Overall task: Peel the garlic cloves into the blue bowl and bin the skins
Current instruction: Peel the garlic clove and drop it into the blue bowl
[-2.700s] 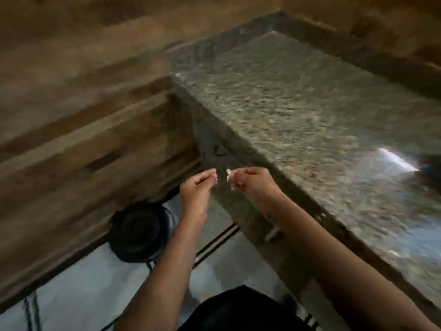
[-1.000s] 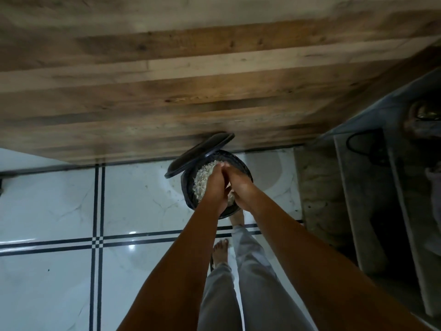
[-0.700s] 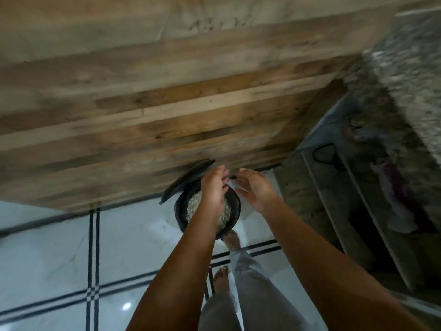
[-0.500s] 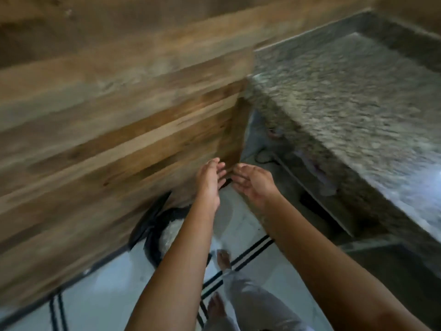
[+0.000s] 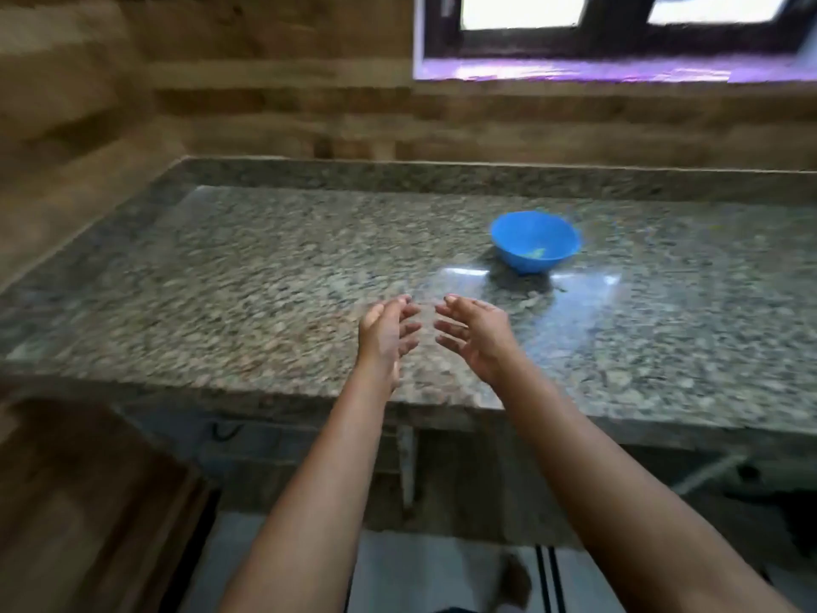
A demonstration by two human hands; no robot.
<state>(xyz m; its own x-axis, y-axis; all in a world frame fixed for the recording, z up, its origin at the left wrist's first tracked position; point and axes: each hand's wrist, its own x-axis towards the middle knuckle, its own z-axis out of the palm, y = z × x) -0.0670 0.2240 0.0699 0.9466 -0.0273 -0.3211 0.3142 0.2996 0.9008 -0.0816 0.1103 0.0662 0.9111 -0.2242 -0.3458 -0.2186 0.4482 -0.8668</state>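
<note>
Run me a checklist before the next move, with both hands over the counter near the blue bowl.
1. Left hand holds nothing, fingers relaxed: ok.
2. Right hand holds nothing: ok.
3. Blue bowl upright on the countertop, beyond the right hand: ok.
4. Unpeeled garlic within view: not ok, none visible.
5. Bowl contents: cannot tell, only a pale blurred bit.
6. Bin in view: not ok, out of frame.

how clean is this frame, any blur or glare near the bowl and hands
Head view: motion blur softens everything, worst on the wooden wall and granite counter; the window is blown out white; a glare patch sits just this side of the blue bowl, whose pale contents are unreadable; the left hand and right hand smear at the fingertips.
</note>
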